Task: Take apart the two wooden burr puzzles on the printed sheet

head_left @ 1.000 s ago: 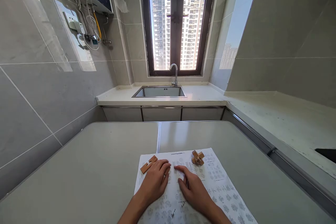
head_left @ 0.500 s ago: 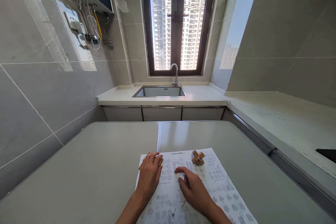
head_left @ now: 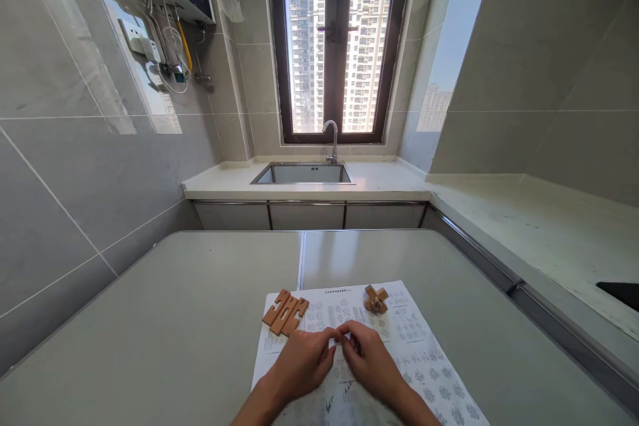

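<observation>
Only the two forearms and hands show, coming in from the near edge of the table. The left hand [head_left: 302,365] and the right hand [head_left: 372,365] are both bare: no gloves, rings or bracelets can be made out. Both forearms are uncovered as far as the bottom of the view, with no sleeve, cuff or watch showing at the wrists. The fingers [head_left: 327,335] are slender with short nails.
</observation>
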The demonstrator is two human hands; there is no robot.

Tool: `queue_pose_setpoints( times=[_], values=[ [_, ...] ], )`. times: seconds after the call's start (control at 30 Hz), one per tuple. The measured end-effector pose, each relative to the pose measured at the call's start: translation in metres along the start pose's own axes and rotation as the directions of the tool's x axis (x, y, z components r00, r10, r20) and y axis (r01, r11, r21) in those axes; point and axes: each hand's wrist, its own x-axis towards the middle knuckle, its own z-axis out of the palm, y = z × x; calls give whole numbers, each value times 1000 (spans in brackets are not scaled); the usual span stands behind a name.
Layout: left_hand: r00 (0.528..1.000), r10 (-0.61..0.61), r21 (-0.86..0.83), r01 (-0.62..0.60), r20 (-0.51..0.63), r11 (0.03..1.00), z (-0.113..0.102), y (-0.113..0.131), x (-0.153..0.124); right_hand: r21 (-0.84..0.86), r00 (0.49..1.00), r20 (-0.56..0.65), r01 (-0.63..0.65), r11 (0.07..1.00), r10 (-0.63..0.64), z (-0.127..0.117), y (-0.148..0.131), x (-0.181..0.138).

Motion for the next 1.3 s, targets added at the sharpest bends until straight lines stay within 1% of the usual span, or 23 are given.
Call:
queue_pose_setpoints(
  times=[0.23,0.3,0.37,0.4,0.43,0.5,0.57,0.6,0.67,0.7,0.77,0.8,0.87,0.93,1.0,1.07,1.1,1.17,1.2,1.23,1.3],
  values=[
    [1000,14,14,-14,-13,1000,1,-1,1,57,1000,-18,4,998,-3,0,-1,0],
    [1000,16,15,-15,-16,1000,1,-1,1,136,999,-24,-21,990,24,0,-1,1],
    [1000,16,15,-16,-16,1000,1,-1,1,307,994,-10,-98,947,106,0,2,4],
    [1000,15,18,-14,-17,1000,1,-1,1,426,986,9,-154,892,166,0,4,6],
    [1000,11,23,-11,-17,1000,0,0,1,552,972,42,-215,806,231,-1,7,8],
    [1000,3,29,-3,-13,1000,-1,1,1,758,932,68,-280,590,355,-4,15,13],
    [1000,-4,28,4,-10,1000,-1,1,2,904,889,88,-261,339,450,-9,22,17],
    [1000,-5,25,5,-11,1000,-1,1,2,948,870,105,-234,216,482,-11,26,19],
    [1000,-5,22,6,-20,1000,0,1,2,977,845,178,-213,11,505,-16,32,22],
    [1000,-7,21,8,-25,1000,0,1,2,976,835,213,-208,-68,507,-18,34,23],
    [1000,-12,14,13,-28,1000,1,1,2,962,825,269,-202,-184,497,-21,37,25],
    [999,-15,9,15,-29,1000,1,0,2,955,824,285,-197,-224,490,-22,38,25],
    [999,-18,1,18,-26,1000,1,0,2,945,830,297,-184,-270,472,-23,39,25],
    [1000,-18,-4,18,-24,1000,1,0,2,944,842,293,-180,-275,453,-24,39,25],
    [1000,-19,-13,18,-25,1000,0,1,1,951,851,288,-198,-240,439,-22,38,25],
    [999,-31,-35,30,-29,999,0,1,1,959,858,280,-233,-160,431,-20,35,24],
    [999,-44,-54,42,-32,998,0,1,2,962,863,272,-253,-102,426,-18,33,24],
    [995,-87,-120,81,-43,989,0,2,3,954,876,247,-294,53,414,-13,27,22],
    [992,-116,-170,106,-51,980,0,2,3,938,884,227,-312,153,409,-11,24,21],
    [986,-152,-229,134,-62,964,0,2,4,909,896,196,-319,269,399,-9,20,19],
    [967,-239,-356,193,-90,914,-1,2,6,798,934,125,-295,525,335,-5,11,15]
  ],
)
